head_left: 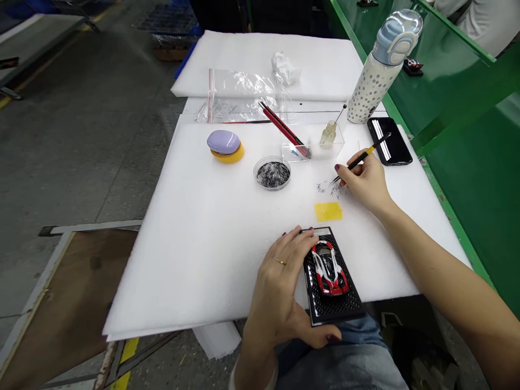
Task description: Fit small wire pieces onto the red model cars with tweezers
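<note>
A red, white and black model car (327, 266) stands on a black textured base (333, 310) at the front edge of the foam-topped table. My left hand (280, 287) grips this base along its left side, fingers at the far end and thumb at the near corner. In my right hand (368, 181) is a pair of black and yellow tweezers (359, 158), tips down by a scatter of thin black slivers (336, 189). A yellow piece of tape (329, 211) lies between the slivers and the car. Left of them, a round clear dish (272, 173) holds many similar black slivers.
Behind the dish, red tweezers (284, 130) lean on a clear box (294, 153) with a small glass bottle (329, 133). A phone (390, 142) and dotted water bottle (374, 81) stand right, by a green rail. A purple and yellow oval object (224, 145) sits left; a plastic bag (239, 95) lies behind.
</note>
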Available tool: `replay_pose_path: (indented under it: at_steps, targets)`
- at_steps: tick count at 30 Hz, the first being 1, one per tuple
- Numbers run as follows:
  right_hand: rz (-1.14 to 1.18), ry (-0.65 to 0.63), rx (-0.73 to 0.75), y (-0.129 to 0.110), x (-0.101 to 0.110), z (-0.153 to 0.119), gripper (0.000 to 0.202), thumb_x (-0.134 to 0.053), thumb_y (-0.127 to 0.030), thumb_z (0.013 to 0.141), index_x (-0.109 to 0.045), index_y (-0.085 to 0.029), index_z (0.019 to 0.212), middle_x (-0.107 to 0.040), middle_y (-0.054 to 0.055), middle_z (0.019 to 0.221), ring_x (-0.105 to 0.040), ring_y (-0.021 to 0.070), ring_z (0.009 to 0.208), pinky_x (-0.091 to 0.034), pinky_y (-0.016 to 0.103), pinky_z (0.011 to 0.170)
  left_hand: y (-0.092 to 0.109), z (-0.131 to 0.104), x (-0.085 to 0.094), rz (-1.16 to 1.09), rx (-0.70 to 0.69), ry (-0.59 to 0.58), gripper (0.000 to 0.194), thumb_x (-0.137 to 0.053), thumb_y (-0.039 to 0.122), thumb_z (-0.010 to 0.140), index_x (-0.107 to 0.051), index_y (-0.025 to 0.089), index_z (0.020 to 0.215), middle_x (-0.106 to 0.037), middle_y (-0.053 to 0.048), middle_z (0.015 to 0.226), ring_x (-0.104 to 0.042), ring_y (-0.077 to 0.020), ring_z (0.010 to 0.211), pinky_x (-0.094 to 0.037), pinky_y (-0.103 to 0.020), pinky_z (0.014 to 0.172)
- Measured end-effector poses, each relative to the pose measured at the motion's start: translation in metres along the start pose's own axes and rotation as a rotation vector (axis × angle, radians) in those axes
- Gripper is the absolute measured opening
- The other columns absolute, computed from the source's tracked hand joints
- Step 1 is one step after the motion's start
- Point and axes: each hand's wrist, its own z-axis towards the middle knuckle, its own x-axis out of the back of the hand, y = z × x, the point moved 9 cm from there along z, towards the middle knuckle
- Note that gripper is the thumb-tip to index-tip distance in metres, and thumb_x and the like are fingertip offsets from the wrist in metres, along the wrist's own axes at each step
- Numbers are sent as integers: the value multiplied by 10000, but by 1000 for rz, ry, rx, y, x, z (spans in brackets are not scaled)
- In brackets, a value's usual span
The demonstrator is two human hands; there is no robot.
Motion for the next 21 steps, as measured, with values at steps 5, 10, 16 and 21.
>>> replay_pose_path:
  at_steps: [5, 10, 16, 21]
  targets:
    - [41, -8, -27, 0, -1, -2, 311, -740, -260, 763, -434, -274, 816, -543, -63, 477, -661, 228, 538, -462, 383, 583, -1, 0, 1, -4, 7, -4, 1106, -486, 989, 689, -473, 216, 1480, -611, -163, 1457, -515, -417, 1410, -394, -676, 1188]
    - [72, -59, -38, -7, -10, -8, 297, -725, -245, 782, -432, -271, 823, -489, -80, 468, -646, 217, 524, -470, 372, 577, -1, 1, 2, -6, -3, 0, 1125, -487, 1005, 667, -475, 226, 1478, -607, -160, 1468, -520, -420, 1406, -414, -673, 1173]
    - [27, -91, -43, -9, -14, -10, 297, -719, -209, 793, -427, -265, 796, -493, -70, 485, -638, 205, 526, -475, 359, 581, 0, 1, 1, -1, -10, 1, 1112, -457, 998, 697, -482, 203, 1475, -613, -173, 1456, -529, -415, 1398, -406, -678, 1180]
    - [77, -136, 11, -9, -14, -10, 274, -721, -241, 777, -449, -267, 795, -553, -47, 517, -615, 193, 524, -456, 352, 559, -1, 1, 0, -6, -4, -4, 1138, -465, 1012, 671, -478, 213, 1481, -607, -169, 1465, -522, -411, 1406, -398, -671, 1190]
